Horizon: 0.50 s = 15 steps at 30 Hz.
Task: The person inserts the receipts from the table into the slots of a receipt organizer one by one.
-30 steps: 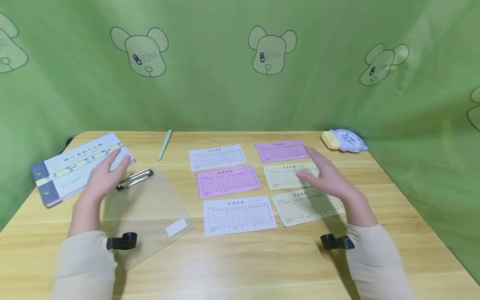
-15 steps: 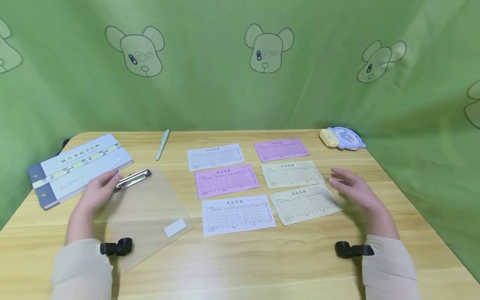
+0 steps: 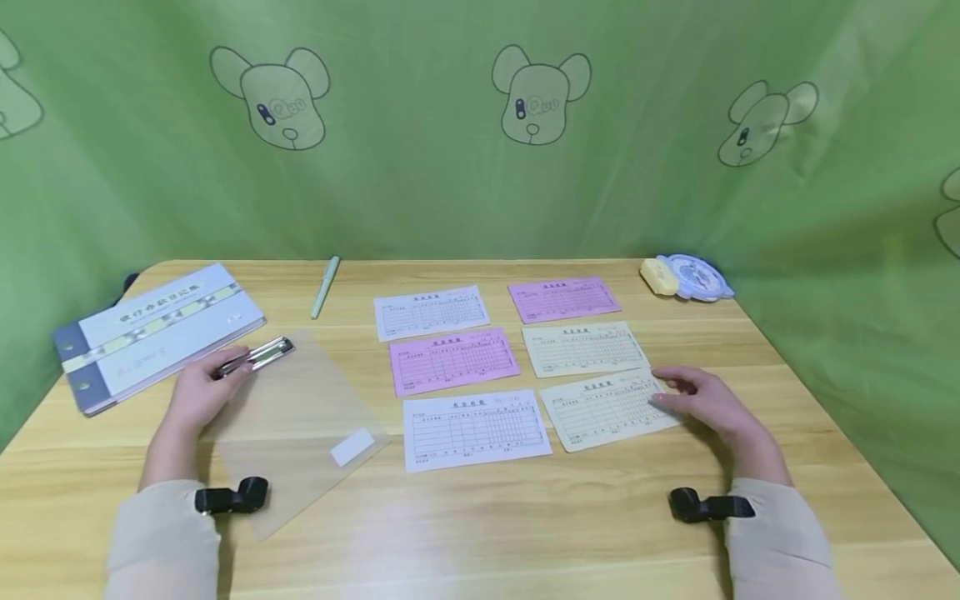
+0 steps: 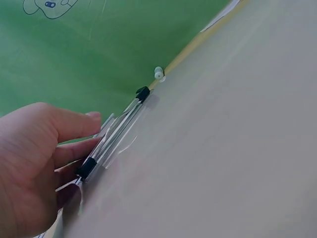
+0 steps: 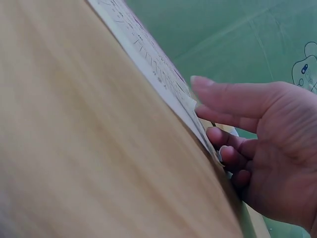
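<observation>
Evidently the clipboard (image 3: 300, 425) is held by its clip (image 3: 264, 353), the left end of which is pinched between the thumb and fingers of the left hand (image 3: 206, 387). Well to the clipboard's right, the edge of the lower cream slip (image 3: 603, 412) is met or nearly met by the right hand (image 3: 708, 404): thumb parted from index, other fingers loosely curled; whether paper is touched cannot be told. Judged best: the metal gripped squarely, so the thin board is not twisted, and the slip raised by a fingertip slid under its edge, since flat paper may cling to the table (image 3: 487, 533). No box or tray is seen. As a holder, only the clip is noted; no sheet is made out beneath it. Beyond the clipboard, to its left, a ledger (image 3: 161, 333) is laid closed, its pages hidden.
</observation>
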{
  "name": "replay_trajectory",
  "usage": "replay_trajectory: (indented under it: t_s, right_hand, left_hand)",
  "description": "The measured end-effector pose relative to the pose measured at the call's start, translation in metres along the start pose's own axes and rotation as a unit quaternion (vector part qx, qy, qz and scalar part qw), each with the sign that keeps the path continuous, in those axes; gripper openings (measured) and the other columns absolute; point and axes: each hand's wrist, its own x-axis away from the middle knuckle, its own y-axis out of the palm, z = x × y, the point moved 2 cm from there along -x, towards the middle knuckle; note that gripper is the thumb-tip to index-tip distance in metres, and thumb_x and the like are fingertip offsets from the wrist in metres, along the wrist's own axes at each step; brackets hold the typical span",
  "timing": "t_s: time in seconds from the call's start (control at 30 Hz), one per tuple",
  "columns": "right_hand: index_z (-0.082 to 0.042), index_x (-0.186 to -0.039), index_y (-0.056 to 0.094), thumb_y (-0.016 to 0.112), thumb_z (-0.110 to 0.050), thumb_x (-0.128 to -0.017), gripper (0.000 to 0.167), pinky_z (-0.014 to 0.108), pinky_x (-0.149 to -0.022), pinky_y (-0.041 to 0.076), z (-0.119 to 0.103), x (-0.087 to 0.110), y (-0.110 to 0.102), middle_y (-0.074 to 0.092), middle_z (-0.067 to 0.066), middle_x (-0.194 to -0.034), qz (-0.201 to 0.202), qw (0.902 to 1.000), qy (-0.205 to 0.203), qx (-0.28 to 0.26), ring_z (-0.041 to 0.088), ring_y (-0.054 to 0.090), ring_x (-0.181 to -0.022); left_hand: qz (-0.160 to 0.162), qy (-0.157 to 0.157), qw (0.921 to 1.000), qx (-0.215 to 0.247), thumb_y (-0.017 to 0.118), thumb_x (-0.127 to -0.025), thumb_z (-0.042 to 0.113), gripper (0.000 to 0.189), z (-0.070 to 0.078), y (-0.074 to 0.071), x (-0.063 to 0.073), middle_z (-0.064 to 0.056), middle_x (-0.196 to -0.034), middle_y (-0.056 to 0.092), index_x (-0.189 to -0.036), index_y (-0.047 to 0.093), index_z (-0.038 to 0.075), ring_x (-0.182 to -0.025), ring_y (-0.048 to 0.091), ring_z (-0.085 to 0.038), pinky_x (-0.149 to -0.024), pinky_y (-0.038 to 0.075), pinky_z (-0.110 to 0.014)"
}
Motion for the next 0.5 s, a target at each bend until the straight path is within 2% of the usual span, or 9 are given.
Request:
replay_trajectory:
  t_s: [0.13,0.33,0.5]
  right_hand:
    - [0.006,-0.117,0.047,0.069,-0.021,-0.073,0.056,0.035,-0.072,0.032,-0.0018,-0.0015,0.0028,0.046,0.021,-0.103,-0.001,0.9995,-0.028,0.018,0.027,0.038,-0.088]
    - [0.007,-0.114,0.049,0.068,-0.015,-0.074,0.05,0.046,-0.081,0.031,0.0017,-0.0036,0.0043,0.046,0.026,-0.111,-0.012,0.9973,-0.064,0.034,0.034,0.04,-0.098]
    - [0.007,-0.11,0.05,0.065,-0.014,-0.077,0.043,0.043,-0.079,0.033,0.0015,-0.0031,0.0029,0.047,0.028,-0.11,-0.008,0.9981,-0.047,0.039,0.033,0.041,-0.096]
  left_hand:
    - [0.002,0.0,1.0,-0.006,0.053,-0.085,0.019,0.041,-0.0021,0.0006,-0.0001,-0.03,-0.114,0.045,-0.115,0.048,-0.008,-0.105,0.038,-0.045,-0.086,0.028,-0.053]
    - [-0.002,0.012,0.9995,-0.031,0.054,-0.085,0.018,0.044,-0.0038,0.0018,-0.0023,-0.032,-0.117,0.041,-0.118,0.045,-0.008,-0.105,0.035,-0.047,-0.086,0.026,-0.055]
    - [-0.005,0.015,0.9988,-0.046,0.054,-0.084,0.018,0.043,-0.0042,0.0023,-0.0028,-0.031,-0.117,0.041,-0.118,0.045,-0.008,-0.105,0.035,-0.046,-0.086,0.025,-0.055]
